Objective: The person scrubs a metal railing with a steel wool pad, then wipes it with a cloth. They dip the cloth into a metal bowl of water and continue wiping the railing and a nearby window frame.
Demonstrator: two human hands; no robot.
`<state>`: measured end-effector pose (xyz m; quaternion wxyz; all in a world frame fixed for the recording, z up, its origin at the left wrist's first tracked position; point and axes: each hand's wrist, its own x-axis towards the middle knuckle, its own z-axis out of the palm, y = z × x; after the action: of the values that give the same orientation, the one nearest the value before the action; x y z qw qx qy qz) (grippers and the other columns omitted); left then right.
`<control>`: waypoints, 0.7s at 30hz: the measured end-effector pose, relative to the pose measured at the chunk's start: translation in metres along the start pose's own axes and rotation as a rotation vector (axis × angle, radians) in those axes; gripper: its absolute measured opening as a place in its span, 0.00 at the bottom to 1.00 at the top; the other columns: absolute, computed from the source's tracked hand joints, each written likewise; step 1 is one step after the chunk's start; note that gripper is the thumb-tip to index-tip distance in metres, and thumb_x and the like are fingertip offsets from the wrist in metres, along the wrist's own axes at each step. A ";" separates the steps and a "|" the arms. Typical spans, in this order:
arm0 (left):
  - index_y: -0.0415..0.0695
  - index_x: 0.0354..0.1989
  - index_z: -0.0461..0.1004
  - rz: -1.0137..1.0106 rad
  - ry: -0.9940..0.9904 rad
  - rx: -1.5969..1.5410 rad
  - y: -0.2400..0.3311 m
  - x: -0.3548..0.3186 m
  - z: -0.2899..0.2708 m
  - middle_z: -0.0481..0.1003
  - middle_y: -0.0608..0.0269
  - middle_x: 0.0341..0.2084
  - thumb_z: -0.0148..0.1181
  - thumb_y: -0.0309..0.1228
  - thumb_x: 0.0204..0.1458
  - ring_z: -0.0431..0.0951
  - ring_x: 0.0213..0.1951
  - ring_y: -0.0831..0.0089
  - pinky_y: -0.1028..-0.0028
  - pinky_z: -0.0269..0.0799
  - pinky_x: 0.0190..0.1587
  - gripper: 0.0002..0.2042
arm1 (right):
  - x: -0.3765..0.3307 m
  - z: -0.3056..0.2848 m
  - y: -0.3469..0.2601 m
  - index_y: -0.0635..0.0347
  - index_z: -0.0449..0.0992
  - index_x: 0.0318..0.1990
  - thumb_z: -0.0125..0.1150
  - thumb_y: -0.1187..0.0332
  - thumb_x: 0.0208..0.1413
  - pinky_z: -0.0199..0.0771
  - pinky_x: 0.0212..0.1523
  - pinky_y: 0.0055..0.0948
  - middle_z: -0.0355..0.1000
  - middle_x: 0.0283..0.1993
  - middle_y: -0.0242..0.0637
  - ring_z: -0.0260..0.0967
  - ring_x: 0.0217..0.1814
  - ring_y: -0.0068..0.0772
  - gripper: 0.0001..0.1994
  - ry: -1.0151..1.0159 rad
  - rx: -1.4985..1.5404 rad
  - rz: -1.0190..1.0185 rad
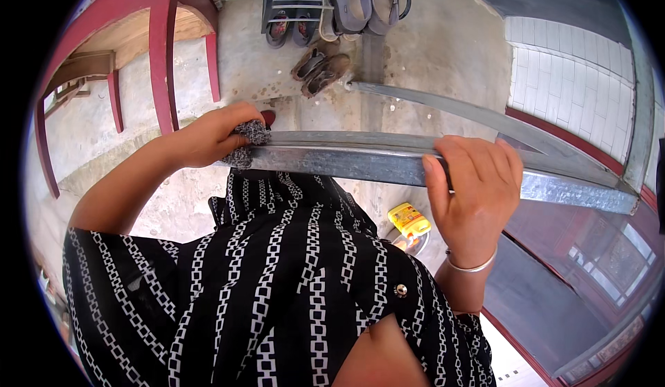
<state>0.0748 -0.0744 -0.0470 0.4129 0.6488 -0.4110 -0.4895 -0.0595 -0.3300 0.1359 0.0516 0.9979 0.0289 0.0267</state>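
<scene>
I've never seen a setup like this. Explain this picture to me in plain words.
There is no machine here: these are a person's own bare hands. The one picture comes from the left of two wide cameras worn on the head, looking down, so you see the person's black patterned clothing below, and straight edges bend toward the rim.

The left hand holds a grey scouring pad against a long metal bar. The right hand grips the bar farther along, thumb in front and fingers over the top.

Beyond the bar, brown shoes lie on the concrete floor, near a rack of footwear. Dark red wooden furniture stands at the left. Lower down is a yellow container.
</scene>
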 end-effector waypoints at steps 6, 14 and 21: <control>0.41 0.47 0.65 0.573 0.087 -0.101 0.078 0.092 0.011 0.67 0.52 0.41 0.53 0.20 0.48 0.68 0.47 0.54 0.64 0.64 0.51 0.16 | 0.022 0.004 -0.016 0.56 0.77 0.33 0.64 0.65 0.46 0.64 0.51 0.36 0.74 0.34 0.31 0.70 0.39 0.34 0.08 -0.179 0.023 -0.116; 0.43 0.45 0.66 -0.023 0.059 -0.024 -0.024 -0.017 0.005 0.68 0.55 0.41 0.50 0.14 0.45 0.69 0.48 0.57 0.63 0.63 0.53 0.18 | 0.006 0.001 -0.007 0.53 0.75 0.24 0.63 0.68 0.47 0.65 0.47 0.33 0.72 0.26 0.27 0.69 0.30 0.30 0.04 0.061 -0.074 0.050; 0.40 0.46 0.65 0.574 0.085 -0.217 0.090 0.088 0.017 0.67 0.52 0.40 0.53 0.20 0.49 0.69 0.45 0.56 0.63 0.65 0.49 0.15 | 0.008 0.010 -0.007 0.55 0.74 0.22 0.58 0.68 0.50 0.66 0.45 0.34 0.72 0.24 0.29 0.68 0.26 0.32 0.07 0.198 -0.010 0.021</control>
<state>0.0626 -0.1883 0.0084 0.6179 0.4783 -0.5051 -0.3664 -0.0516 -0.3237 0.1254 0.0532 0.9903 0.0232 0.1260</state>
